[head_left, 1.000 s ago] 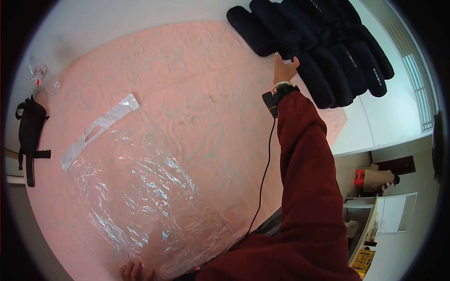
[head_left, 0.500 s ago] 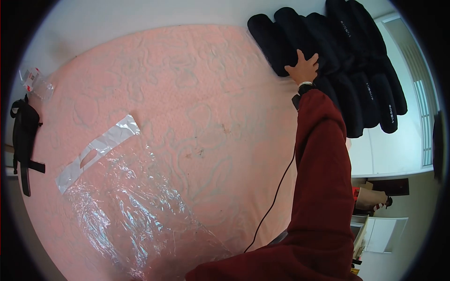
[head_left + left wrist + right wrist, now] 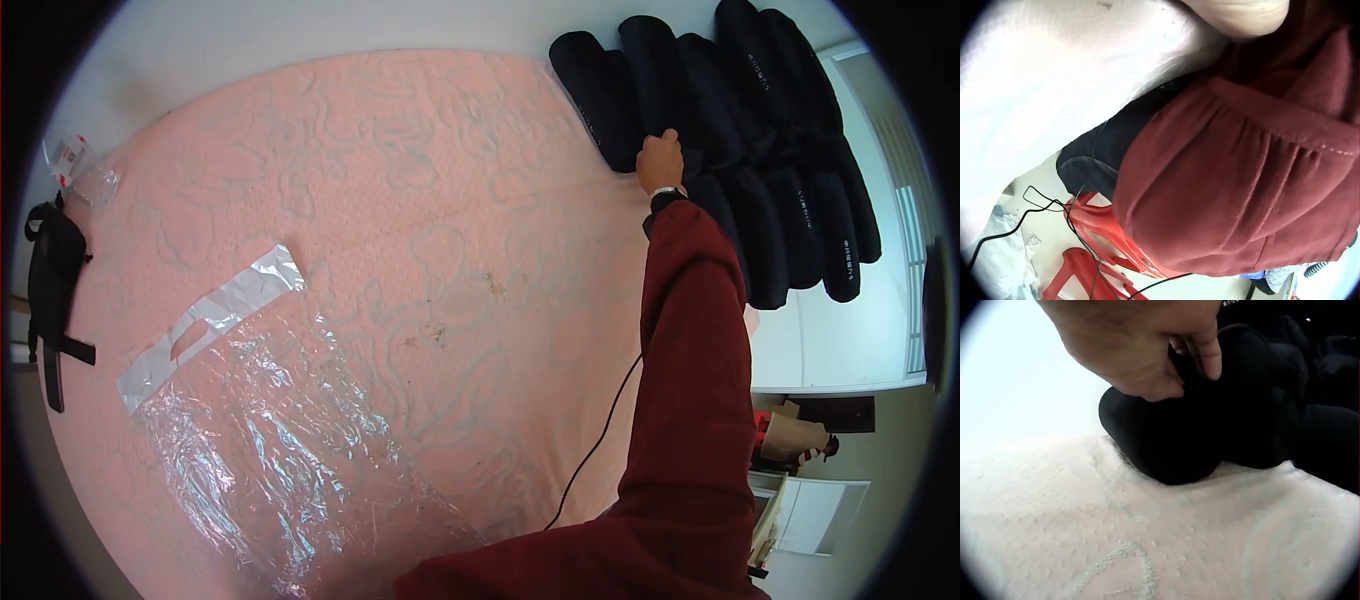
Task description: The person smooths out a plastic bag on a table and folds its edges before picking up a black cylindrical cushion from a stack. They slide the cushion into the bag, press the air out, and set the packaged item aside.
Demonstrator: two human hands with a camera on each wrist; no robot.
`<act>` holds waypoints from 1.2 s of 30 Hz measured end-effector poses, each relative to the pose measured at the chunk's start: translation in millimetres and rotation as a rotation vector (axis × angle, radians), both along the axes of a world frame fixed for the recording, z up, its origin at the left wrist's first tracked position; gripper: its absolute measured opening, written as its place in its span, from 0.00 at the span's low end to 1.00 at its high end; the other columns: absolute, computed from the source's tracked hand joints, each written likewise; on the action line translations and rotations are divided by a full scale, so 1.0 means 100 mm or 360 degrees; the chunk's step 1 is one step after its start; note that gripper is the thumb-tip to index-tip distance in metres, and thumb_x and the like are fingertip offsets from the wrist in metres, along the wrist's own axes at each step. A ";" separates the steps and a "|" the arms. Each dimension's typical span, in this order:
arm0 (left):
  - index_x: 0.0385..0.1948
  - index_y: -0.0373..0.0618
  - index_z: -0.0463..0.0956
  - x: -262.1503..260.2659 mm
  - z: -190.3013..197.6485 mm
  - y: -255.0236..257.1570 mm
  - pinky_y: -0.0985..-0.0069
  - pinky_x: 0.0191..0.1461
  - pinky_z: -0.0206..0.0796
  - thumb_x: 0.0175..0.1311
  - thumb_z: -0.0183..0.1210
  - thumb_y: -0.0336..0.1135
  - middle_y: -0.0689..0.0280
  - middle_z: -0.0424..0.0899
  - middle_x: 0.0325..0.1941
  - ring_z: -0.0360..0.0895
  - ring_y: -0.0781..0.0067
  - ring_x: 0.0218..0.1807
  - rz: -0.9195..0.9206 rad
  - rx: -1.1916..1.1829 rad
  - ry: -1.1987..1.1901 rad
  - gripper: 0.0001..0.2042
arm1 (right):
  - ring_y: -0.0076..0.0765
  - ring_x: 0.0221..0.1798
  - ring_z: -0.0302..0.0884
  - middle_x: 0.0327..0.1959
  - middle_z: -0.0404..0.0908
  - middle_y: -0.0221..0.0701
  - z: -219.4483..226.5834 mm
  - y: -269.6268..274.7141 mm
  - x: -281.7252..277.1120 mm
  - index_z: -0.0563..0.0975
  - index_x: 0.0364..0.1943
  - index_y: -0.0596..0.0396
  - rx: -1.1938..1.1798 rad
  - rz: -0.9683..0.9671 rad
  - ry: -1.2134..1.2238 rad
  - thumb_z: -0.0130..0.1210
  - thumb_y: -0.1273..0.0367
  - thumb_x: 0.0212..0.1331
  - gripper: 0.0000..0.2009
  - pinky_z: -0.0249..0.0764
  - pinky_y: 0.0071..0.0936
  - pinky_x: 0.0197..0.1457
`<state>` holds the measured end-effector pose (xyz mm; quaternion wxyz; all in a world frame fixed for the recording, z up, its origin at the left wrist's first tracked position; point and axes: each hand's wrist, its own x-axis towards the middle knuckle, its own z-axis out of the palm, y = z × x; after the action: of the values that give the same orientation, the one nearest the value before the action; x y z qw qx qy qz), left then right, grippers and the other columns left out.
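My right hand is at the near edge of a bunch of black padded rolls at the far right. In the right wrist view its thumb and fingers pinch the dark fabric of one black padded roll. Another roll lies beside it on the pink patterned cover. Small white lettering marks some of the rolls. My left hand shows only as a bit of skin at the top of the left wrist view, its fingers hidden. Light fabric lies beside it.
A clear plastic bag with a white handle strip lies flat at front left. A black strapped pouch and a clear plastic package sit at the left edge. A black cable trails beside my right sleeve. Below are red stools.
My right hand goes from spread fingers on the rolls to a pinching grip. The view has shifted, moving the rolls right and down. The left hand has left the head view.
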<state>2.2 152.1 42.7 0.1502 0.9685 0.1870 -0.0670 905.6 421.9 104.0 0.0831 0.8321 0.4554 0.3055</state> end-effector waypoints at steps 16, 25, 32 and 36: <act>0.65 0.61 0.72 0.28 0.15 0.07 0.47 0.72 0.50 0.69 0.54 0.50 0.54 0.62 0.74 0.57 0.46 0.74 0.0175 -0.0099 -0.0358 0.23 | 0.55 0.36 0.81 0.34 0.80 0.48 0.45 -0.98 -1.27 0.84 0.29 0.61 0.0242 0.0368 0.0313 0.62 0.68 0.49 0.09 0.79 0.45 0.43; 0.61 0.49 0.72 0.15 -0.02 0.02 0.38 0.71 0.45 0.50 0.66 0.61 0.46 0.61 0.69 0.55 0.35 0.71 0.0021 0.0134 -0.0256 0.37 | 0.51 0.33 0.79 0.26 0.80 0.48 0.28 -2.34 -2.47 0.81 0.25 0.64 0.0344 0.0723 0.0823 0.62 0.70 0.44 0.09 0.75 0.40 0.38; 0.54 0.50 0.76 0.14 -0.04 -0.10 0.46 0.70 0.54 0.52 0.67 0.43 0.50 0.67 0.66 0.61 0.39 0.68 0.0097 0.0276 -0.0624 0.25 | 0.53 0.37 0.77 0.31 0.79 0.46 0.08 -3.62 -3.34 0.82 0.24 0.62 0.0399 0.0890 0.0921 0.61 0.69 0.45 0.08 0.73 0.45 0.43; 0.47 0.47 0.77 0.11 -0.16 -0.10 0.51 0.65 0.61 0.51 0.66 0.31 0.52 0.73 0.60 0.67 0.42 0.63 0.0159 0.0355 -0.0758 0.19 | 0.52 0.40 0.76 0.33 0.78 0.44 0.09 -3.93 -3.56 0.82 0.25 0.62 0.0438 0.0868 0.0887 0.61 0.70 0.46 0.07 0.73 0.44 0.45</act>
<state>13.4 142.6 26.7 0.0853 0.9571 0.2002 0.1914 549.8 29.3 113.0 -0.2395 0.7352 0.6190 0.1375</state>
